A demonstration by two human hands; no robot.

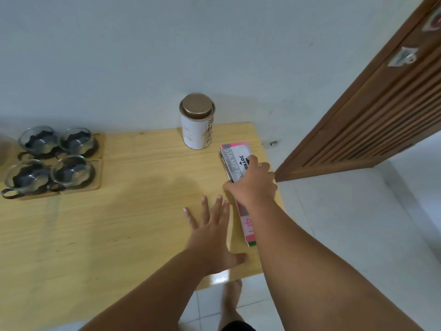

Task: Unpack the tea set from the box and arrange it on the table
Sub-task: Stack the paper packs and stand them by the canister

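A right hand (253, 185) grips the pink-and-grey box (235, 161) along the worktop's (131, 223) right edge, the left hand (210, 235) spread flat beside it, glass cups (52, 158) set by the left edge; lifting it clear of the tin (196, 125) looks wisest.

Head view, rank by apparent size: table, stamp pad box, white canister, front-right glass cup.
1. table
2. stamp pad box, partly under the right hand
3. white canister and front-right glass cup look about alike, so no ranking.

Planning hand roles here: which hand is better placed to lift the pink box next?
Probably right: the right hand grips the pink box from above; the left hand lies open beside it, holding nothing.
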